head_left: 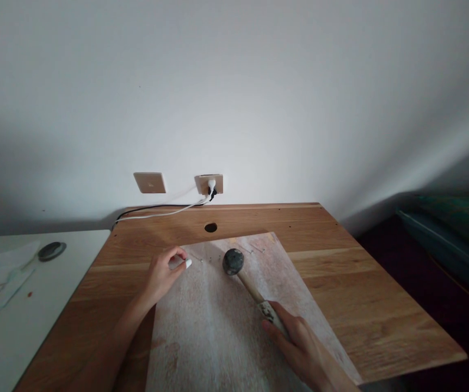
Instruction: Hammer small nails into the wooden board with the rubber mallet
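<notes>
Right hand (300, 343) grasps hammer (251, 286) handle, head low over board (210, 337) | left hand (161, 275) pinches small white piece (182, 263), perhaps a clip | few nails (258, 251) stand unsunk along far edge

Two slim forearms, bare like the left hand (163, 272) and right hand (295, 343); white at the left fingertips may be tape.
</notes>
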A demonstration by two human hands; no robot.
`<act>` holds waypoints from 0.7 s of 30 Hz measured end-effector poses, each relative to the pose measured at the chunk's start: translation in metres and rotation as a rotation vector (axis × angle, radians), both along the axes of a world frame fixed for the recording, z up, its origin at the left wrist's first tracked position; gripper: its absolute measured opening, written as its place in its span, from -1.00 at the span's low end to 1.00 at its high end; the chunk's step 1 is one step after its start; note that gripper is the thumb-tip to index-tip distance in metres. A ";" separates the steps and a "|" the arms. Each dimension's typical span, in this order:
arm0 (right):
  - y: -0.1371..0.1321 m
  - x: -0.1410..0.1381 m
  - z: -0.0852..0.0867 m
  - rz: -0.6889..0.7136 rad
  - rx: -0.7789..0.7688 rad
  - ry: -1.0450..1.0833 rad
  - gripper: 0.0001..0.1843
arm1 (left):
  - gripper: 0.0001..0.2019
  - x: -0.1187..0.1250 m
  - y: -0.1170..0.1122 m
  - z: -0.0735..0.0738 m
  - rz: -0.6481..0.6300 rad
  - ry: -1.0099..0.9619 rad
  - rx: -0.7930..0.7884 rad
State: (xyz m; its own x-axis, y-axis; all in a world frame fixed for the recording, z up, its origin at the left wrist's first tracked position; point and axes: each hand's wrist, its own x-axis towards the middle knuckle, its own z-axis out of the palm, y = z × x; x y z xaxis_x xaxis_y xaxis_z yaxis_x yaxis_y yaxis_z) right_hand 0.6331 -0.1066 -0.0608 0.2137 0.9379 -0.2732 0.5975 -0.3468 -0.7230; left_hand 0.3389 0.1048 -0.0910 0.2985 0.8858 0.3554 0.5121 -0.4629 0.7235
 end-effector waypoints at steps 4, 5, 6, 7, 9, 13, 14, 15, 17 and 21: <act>0.001 0.000 0.003 0.021 -0.007 0.045 -0.36 | -0.93 0.001 -0.001 -0.004 0.002 -0.053 -0.019; 0.001 0.001 0.002 0.021 -0.008 0.034 -0.35 | -0.87 0.001 -0.001 -0.006 0.007 -0.070 -0.029; 0.000 0.003 0.000 0.019 -0.014 0.018 -0.33 | -0.81 0.001 0.000 -0.007 0.012 -0.085 -0.034; 0.000 0.005 -0.002 0.013 -0.026 0.001 -0.31 | -0.79 0.001 0.000 -0.009 0.013 -0.096 -0.034; 0.000 0.007 -0.005 0.016 -0.046 -0.005 -0.28 | -0.84 0.000 0.001 -0.010 0.001 -0.097 -0.022; 0.002 0.005 -0.002 0.078 0.011 0.049 -0.38 | -0.92 -0.003 0.002 -0.009 -0.005 -0.079 -0.004; 0.002 0.004 -0.001 0.095 0.023 0.059 -0.39 | -0.92 -0.004 0.002 -0.009 0.001 -0.078 -0.004; 0.003 0.003 0.000 0.105 0.027 0.062 -0.39 | -0.92 -0.005 0.002 -0.009 0.005 -0.076 -0.008; 0.002 0.003 -0.002 0.089 0.019 0.044 -0.37 | -0.92 -0.005 0.002 -0.009 0.010 -0.081 -0.028; -0.001 0.009 -0.013 0.045 -0.028 -0.025 -0.29 | -0.78 -0.003 0.002 -0.013 -0.003 -0.122 -0.097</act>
State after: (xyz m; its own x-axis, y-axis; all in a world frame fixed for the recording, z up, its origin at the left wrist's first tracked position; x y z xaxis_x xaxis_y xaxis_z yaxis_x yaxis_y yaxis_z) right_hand 0.6416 -0.1078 -0.0737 0.1782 0.9389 -0.2946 0.6307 -0.3387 -0.6982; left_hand 0.3358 0.1067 -0.1037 0.2611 0.9168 0.3023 0.4166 -0.3895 0.8215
